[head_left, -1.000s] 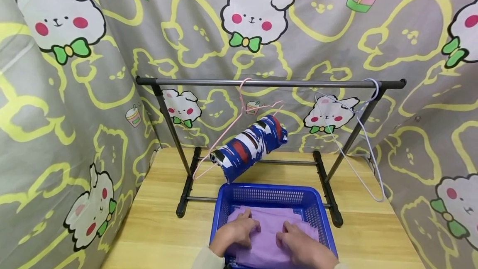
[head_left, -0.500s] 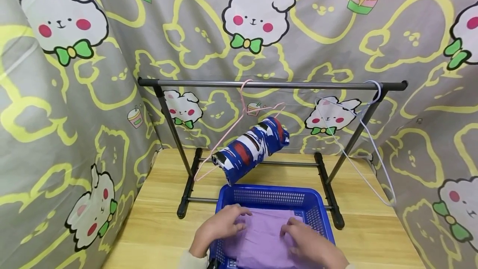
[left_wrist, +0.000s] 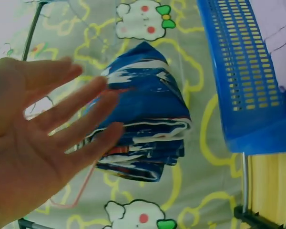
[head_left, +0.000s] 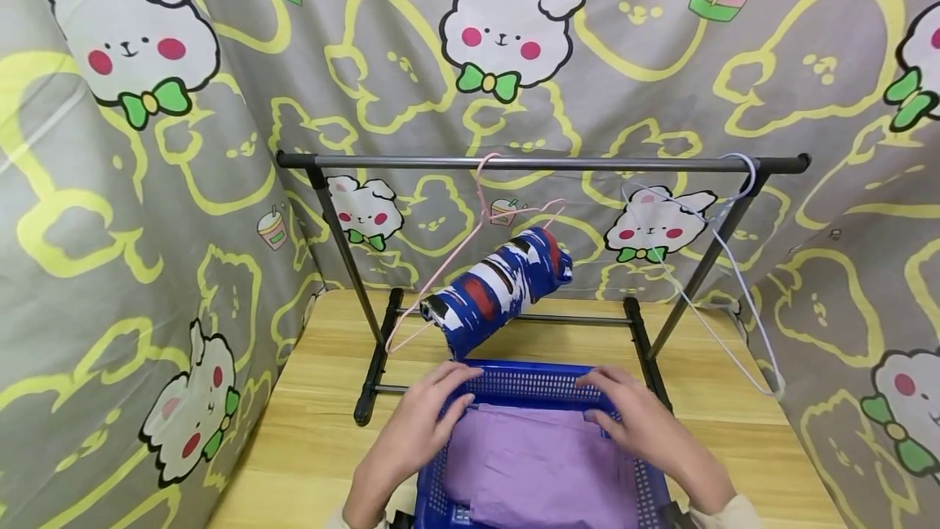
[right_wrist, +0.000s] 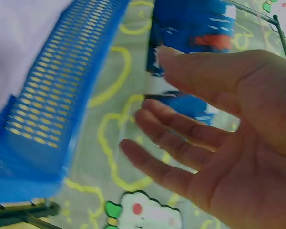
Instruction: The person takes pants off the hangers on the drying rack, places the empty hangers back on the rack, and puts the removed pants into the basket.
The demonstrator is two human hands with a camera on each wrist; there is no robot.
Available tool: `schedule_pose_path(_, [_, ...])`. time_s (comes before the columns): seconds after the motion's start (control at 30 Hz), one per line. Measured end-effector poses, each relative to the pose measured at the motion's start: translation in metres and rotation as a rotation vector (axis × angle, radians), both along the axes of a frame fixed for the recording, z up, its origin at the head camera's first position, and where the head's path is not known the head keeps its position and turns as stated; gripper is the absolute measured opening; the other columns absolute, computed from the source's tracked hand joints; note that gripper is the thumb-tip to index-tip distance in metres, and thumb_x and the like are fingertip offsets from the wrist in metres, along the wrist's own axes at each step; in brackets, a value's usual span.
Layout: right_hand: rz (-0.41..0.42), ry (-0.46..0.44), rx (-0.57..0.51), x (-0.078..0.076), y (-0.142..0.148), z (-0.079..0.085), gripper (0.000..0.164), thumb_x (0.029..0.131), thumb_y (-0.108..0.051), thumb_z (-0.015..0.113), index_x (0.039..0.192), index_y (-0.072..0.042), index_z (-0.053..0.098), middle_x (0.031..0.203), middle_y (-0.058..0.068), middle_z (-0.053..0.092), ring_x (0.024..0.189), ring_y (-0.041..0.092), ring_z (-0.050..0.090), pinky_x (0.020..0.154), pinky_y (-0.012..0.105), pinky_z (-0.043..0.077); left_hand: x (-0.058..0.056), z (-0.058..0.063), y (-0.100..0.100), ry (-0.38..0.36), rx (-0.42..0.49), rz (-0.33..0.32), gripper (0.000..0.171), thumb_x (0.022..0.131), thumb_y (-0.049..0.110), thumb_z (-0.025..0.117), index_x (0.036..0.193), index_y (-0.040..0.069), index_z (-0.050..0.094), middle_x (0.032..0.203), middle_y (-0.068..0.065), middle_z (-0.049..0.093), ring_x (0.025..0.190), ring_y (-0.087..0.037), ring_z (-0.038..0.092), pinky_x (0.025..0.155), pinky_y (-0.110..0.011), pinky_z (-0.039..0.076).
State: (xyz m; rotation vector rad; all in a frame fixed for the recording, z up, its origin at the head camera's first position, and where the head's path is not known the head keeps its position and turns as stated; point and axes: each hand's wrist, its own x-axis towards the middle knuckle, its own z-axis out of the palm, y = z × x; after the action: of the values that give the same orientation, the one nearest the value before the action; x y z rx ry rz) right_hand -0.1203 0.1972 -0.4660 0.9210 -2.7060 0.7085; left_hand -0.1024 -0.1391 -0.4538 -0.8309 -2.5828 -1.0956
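Note:
In the head view a blue perforated basket (head_left: 529, 372) stands at the table's front, with a folded lilac cloth (head_left: 543, 464) lying inside. My left hand (head_left: 429, 415) is over the basket's left side, fingers extended and nothing in its grasp. Over the right side hovers my right hand (head_left: 631, 415), fingers loosely spread, also holding nothing. Beyond the basket, a blue, white and red patterned folded garment (head_left: 503, 288) hangs over the bar of a pink hanger (head_left: 441, 264). Both wrist views show bare palms in front of this garment (left_wrist: 145, 105), beside the basket wall.
A black metal rack (head_left: 411, 162) stands on the wooden table (head_left: 294, 423) behind the basket, its bar carrying the pink hanger. A pale blue hanger (head_left: 742, 284) hangs at the bar's right end. Patterned grey curtains (head_left: 654, 39) enclose the back and both sides.
Both hands have lifted off the lilac cloth and moved apart and forward, up towards the basket's far corners. The cloth stays in the basket.

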Motion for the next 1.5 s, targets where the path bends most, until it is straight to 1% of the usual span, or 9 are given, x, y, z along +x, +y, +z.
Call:
schedule_pose_path(0.27, [-0.034,0.257,-0.121,-0.031,0.008,0.056,0.043,0.081,0.001,0.083,0.121,-0.004,0.068,0.122,0.014,0.063,0.109,0.033,0.063,0.086,0.051,0.055,-0.006,0.027,-0.004,0.411,0.250,0.177,0.033,0.094,-0.003,0.067,0.125,0.004,0.071,0.124,-0.010,0.067,0.114,-0.028,0.064,0.103,-0.029,0.047])
schedule_pose_path(0.37, [-0.066,0.317,-0.181,-0.047,0.004,0.075,0.041,0.083,0.002,0.082,0.121,-0.004,0.069,0.125,0.015,0.062,0.112,0.033,0.061,0.086,0.049,0.053,-0.012,0.036,-0.010,0.481,0.312,0.281,0.037,0.092,-0.007,0.067,0.127,0.002,0.069,0.127,-0.014,0.066,0.118,-0.032,0.062,0.108,-0.027,0.043])
schedule_pose_path(0.53, [-0.112,0.455,-0.331,-0.068,-0.002,0.101,0.036,0.083,0.005,0.081,0.117,-0.001,0.071,0.122,0.016,0.065,0.113,0.034,0.060,0.093,0.045,0.048,-0.020,0.045,-0.016,0.352,0.287,0.390,0.046,0.096,0.000,0.069,0.140,0.006,0.061,0.136,-0.012,0.059,0.120,-0.028,0.061,0.103,-0.031,0.048])
schedule_pose_path(0.7, [-0.132,0.653,-0.451,-0.087,-0.004,0.131,0.027,0.087,0.000,0.077,0.114,0.003,0.073,0.118,0.020,0.068,0.111,0.039,0.061,0.102,0.044,0.043,-0.035,0.053,-0.017,0.208,0.203,0.385,0.049,0.101,0.009,0.065,0.148,0.005,0.053,0.131,-0.013,0.058,0.111,-0.026,0.065,0.090,-0.044,0.057])
schedule_pose_path(0.87, [-0.165,0.756,-0.445,-0.106,-0.008,0.161,0.023,0.091,-0.005,0.076,0.113,0.000,0.074,0.120,0.021,0.067,0.110,0.044,0.057,0.102,0.056,0.037,-0.047,0.058,-0.016,0.147,0.186,0.389,0.038,0.102,0.007,0.062,0.139,0.001,0.060,0.119,-0.016,0.064,0.100,-0.026,0.067,0.070,-0.036,0.056])
schedule_pose_path(1.0, [-0.190,0.765,-0.386,-0.120,-0.013,0.173,0.024,0.093,-0.006,0.076,0.116,-0.003,0.075,0.123,0.019,0.065,0.117,0.043,0.055,0.116,0.066,0.019,-0.051,0.057,-0.015,0.132,0.211,0.427,0.025,0.102,0.003,0.060,0.126,0.000,0.069,0.104,-0.014,0.066,0.087,-0.025,0.066,0.063,-0.031,0.049])
schedule_pose_path(1.1, [-0.205,0.738,-0.365,-0.128,-0.017,0.180,0.023,0.094,-0.008,0.075,0.116,-0.004,0.075,0.123,0.018,0.064,0.117,0.041,0.054,0.119,0.065,0.011,-0.052,0.057,-0.014,0.137,0.242,0.455,0.019,0.102,0.003,0.060,0.117,0.000,0.071,0.096,-0.011,0.065,0.078,-0.022,0.060,0.062,-0.031,0.046])
schedule_pose_path(1.27, [-0.228,0.708,-0.374,-0.137,-0.020,0.184,0.018,0.095,-0.008,0.074,0.112,-0.003,0.076,0.120,0.016,0.064,0.112,0.041,0.053,0.120,0.060,0.013,-0.055,0.059,-0.012,0.143,0.267,0.497,0.014,0.102,0.005,0.062,0.109,-0.001,0.073,0.086,-0.009,0.063,0.068,-0.019,0.053,0.060,-0.030,0.042])
schedule_pose_path(1.5, [-0.274,0.717,-0.398,-0.142,-0.021,0.183,0.014,0.095,-0.009,0.073,0.106,-0.002,0.076,0.111,0.018,0.066,0.107,0.041,0.056,0.117,0.057,0.022,-0.061,0.056,-0.010,0.193,0.327,0.575,0.008,0.097,0.004,0.069,0.097,-0.001,0.075,0.082,-0.009,0.067,0.066,-0.019,0.056,0.059,-0.026,0.043])
